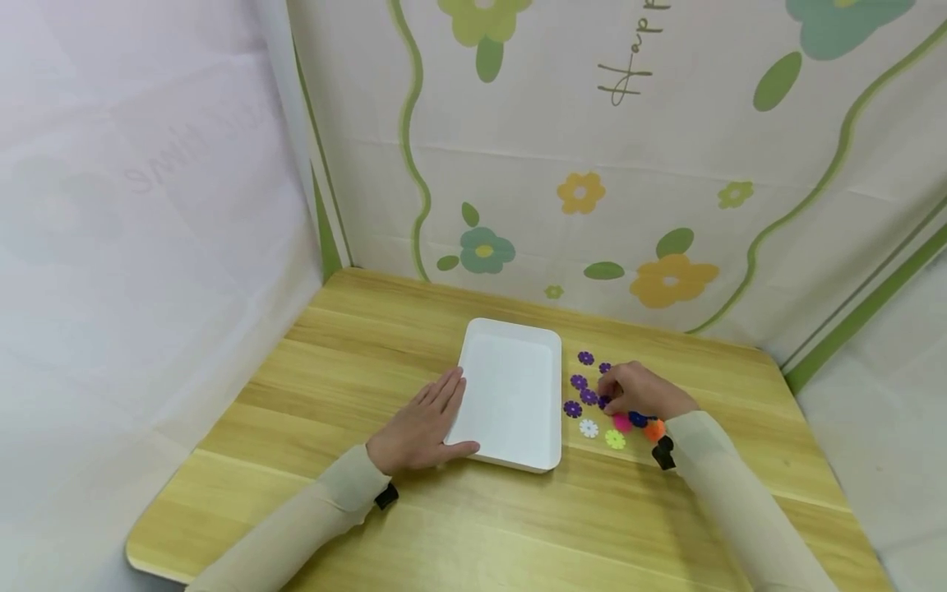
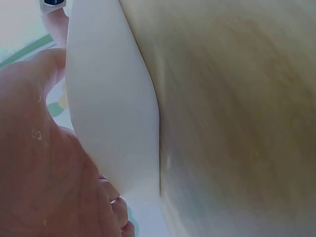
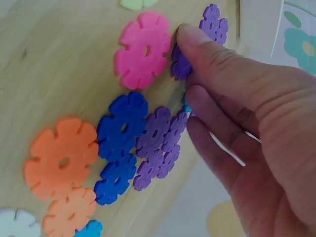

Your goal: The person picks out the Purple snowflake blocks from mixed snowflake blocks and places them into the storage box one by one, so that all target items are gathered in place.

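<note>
A white rectangular tray (image 1: 512, 386) lies on the wooden table. My left hand (image 1: 423, 423) rests against its left side, fingers extended along the rim and thumb on the near edge. The left wrist view shows the tray's outer wall (image 2: 111, 98) beside the palm. To the tray's right, my right hand (image 1: 642, 390) pinches a purple snowflake disc (image 3: 181, 63) between thumb and fingers, low over the table. Part of that disc is hidden by the thumb. Nearby lie a pink disc (image 3: 143, 52), dark blue discs (image 3: 122, 126) and orange discs (image 3: 61, 158).
Several loose purple discs (image 1: 573, 409) lie along the tray's right side. A white disc (image 1: 588, 428) and a yellow-green disc (image 1: 615, 439) sit nearer me. A flower-printed curtain (image 1: 518, 205) stands behind the table's far edge (image 1: 414, 288).
</note>
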The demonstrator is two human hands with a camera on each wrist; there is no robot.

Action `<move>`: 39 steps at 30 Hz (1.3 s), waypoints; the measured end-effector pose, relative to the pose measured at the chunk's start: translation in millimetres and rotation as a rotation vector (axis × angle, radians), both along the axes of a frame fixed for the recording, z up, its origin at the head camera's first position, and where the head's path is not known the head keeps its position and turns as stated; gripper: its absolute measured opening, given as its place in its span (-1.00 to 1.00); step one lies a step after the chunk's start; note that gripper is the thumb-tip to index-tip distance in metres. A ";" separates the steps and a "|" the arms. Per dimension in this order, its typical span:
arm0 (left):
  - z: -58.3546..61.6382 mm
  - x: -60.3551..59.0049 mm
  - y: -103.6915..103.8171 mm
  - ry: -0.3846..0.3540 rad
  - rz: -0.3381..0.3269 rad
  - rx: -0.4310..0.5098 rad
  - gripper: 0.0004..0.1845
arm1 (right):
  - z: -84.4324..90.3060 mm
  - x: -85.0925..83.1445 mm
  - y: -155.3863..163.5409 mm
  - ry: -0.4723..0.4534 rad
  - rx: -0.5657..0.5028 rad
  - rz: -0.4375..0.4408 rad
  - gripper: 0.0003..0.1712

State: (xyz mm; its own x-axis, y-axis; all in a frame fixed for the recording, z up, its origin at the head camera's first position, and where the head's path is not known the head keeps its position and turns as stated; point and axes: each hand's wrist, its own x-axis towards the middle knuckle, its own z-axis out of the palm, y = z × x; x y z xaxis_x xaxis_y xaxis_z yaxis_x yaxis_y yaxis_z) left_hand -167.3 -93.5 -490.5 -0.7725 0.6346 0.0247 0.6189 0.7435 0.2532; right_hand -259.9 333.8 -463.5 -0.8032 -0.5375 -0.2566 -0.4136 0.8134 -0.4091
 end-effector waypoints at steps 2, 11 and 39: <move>-1.8 -0.2 0.0 -0.001 -0.001 0.006 0.12 | -1.1 -0.2 0.3 -0.009 0.004 -0.008 -0.80; 5.5 -0.7 3.3 -0.026 0.003 -0.040 0.10 | 5.7 -3.0 12.7 -0.050 -0.087 -0.089 -0.90; 5.7 -1.8 0.4 -0.037 0.008 -0.059 0.13 | 80.6 -15.9 -67.6 -0.123 -0.129 0.036 -0.87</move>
